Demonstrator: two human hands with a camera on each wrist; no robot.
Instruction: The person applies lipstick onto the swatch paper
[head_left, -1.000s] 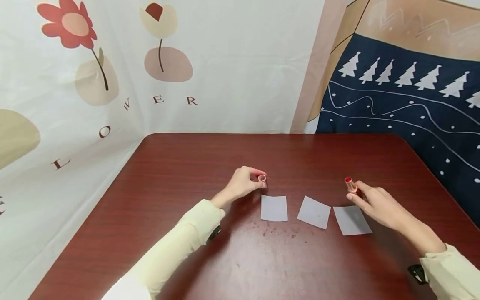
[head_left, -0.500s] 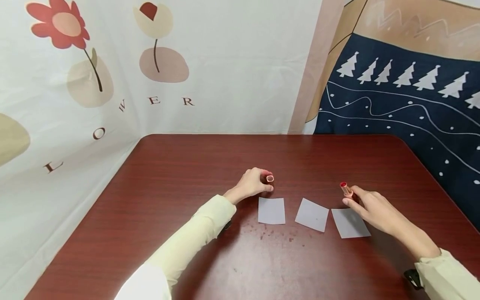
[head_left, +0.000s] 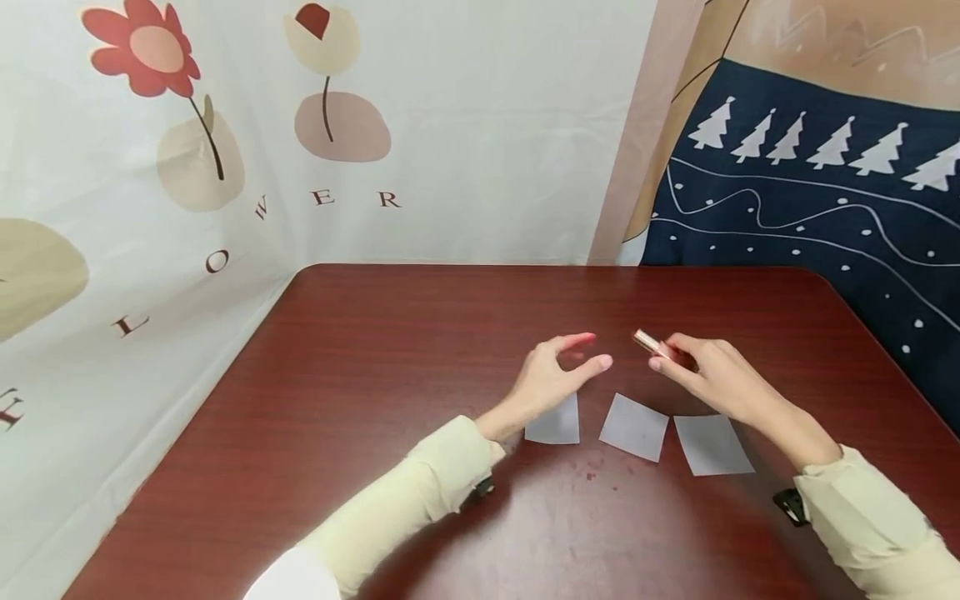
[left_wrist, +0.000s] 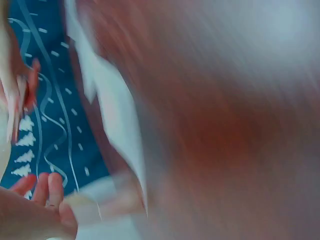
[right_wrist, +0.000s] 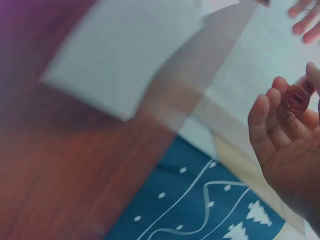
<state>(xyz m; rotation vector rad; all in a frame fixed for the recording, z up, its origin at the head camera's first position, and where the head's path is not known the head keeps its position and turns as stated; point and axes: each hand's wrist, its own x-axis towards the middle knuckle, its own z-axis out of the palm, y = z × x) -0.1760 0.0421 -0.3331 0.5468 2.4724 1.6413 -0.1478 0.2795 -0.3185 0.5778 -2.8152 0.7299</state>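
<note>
Rose-gold and slim, the shiny tube (head_left: 648,342) is pinched by the right hand (head_left: 722,375), right of centre in the head view. Grip lightly and leave the protruding end unobstructed. The left hand (head_left: 551,375) is spread, apparently empty. Three white square papers (head_left: 635,427) lie on the red-brown wood-grain worktop (head_left: 420,333); floral-printed white fabric (head_left: 487,125) spans upper left.

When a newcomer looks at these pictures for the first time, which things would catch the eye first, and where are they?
Probably the big red flower at the upper left of the head view, and the dark blue cloth with white trees at its right. Next come three white paper squares in a row on the dark red table, and the small shiny tube in the right hand.
</note>
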